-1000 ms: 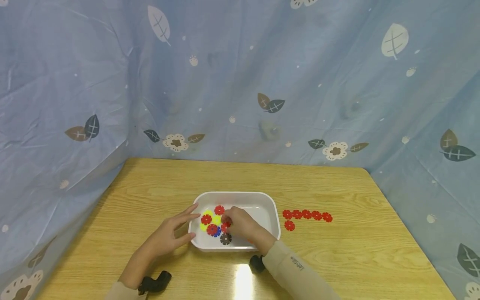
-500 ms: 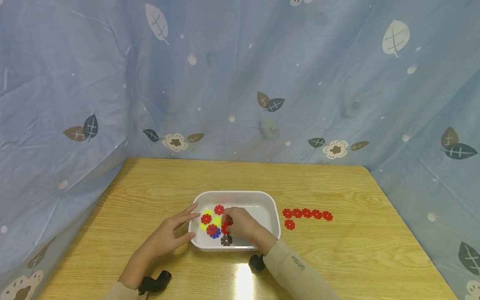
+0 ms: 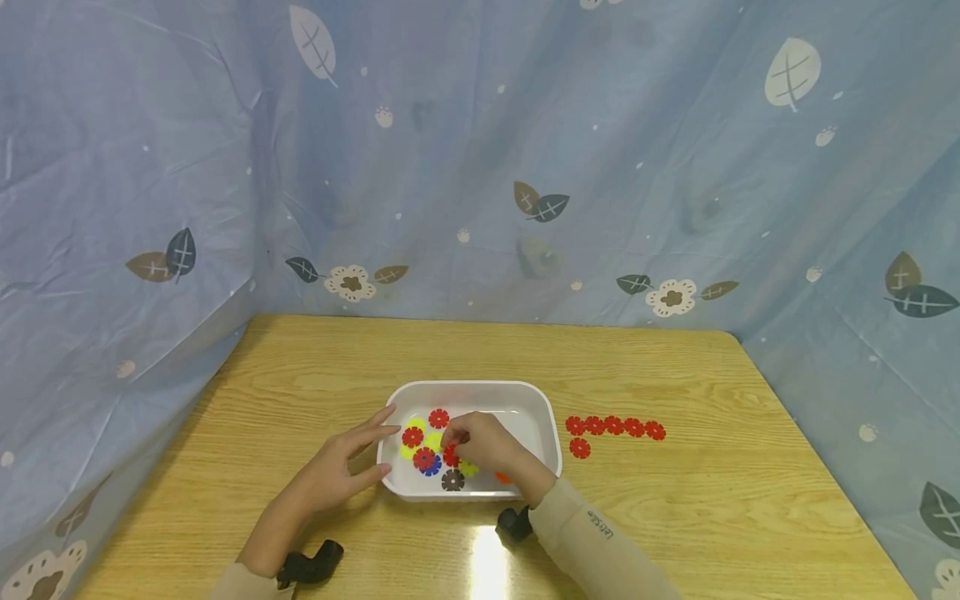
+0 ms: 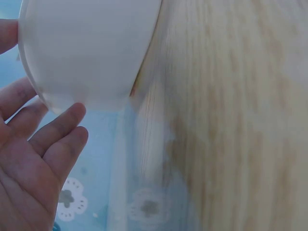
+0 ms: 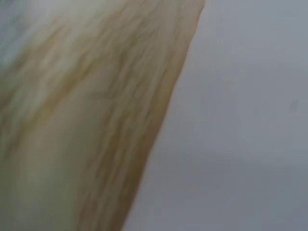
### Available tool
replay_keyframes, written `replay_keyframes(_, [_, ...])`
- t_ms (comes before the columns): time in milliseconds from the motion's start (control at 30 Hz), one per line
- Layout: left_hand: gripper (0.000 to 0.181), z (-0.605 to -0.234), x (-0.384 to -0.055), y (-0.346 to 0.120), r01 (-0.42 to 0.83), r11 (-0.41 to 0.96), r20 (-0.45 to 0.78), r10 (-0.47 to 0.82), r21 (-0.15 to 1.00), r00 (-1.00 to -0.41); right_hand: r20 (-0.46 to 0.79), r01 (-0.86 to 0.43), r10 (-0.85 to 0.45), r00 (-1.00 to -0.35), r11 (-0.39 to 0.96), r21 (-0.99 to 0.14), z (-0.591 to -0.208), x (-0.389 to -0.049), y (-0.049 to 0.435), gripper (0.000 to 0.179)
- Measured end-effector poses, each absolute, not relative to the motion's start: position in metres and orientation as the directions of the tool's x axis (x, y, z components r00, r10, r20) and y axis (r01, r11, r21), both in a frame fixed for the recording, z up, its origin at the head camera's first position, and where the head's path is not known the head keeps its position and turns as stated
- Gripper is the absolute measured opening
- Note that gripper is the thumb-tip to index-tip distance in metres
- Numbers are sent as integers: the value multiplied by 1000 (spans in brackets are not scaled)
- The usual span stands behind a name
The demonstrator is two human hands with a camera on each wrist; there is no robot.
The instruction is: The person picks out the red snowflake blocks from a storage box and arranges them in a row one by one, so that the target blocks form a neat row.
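Note:
A white tray holds several flower-like notched plastic discs. My left hand is at its left end, fingers spread and fingertips at the rim; in the left wrist view this hand lies against the outside wall of the tray. Inside the tray, my right hand bends its fingers down and pinches at a red notched disc. Close by lie a brown disc, a blue disc and a yellow disc. The right hand is out of the right wrist view.
To the right of the tray, several red discs form a row on the wooden table, with a single red disc below its left end. An orange disc shows under the right wrist. Blue patterned cloth surrounds the table.
The right hand has shifted slightly up, and the yellow and orange discs show more beside it. The brown disc has slid a little toward the near side. The left hand stays put.

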State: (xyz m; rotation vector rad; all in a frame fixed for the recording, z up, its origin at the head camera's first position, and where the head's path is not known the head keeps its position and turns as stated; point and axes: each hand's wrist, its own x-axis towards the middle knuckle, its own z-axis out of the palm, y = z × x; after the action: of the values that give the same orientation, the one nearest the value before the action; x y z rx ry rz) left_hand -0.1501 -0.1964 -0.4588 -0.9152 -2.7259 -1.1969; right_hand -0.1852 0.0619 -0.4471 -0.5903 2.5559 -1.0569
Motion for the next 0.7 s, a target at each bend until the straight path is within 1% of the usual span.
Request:
replay_keyframes(467, [48,-459,-150,-197,527,526,251,507,668,-824,-95,-186,-356,-930,674,-715,-445,-186,62,20])
replay_keyframes(700, [48,-459,-151,-197,525,529,246,509,667,-825,-48,-151,-290,-956,623,-768,-444,-186,65,23])
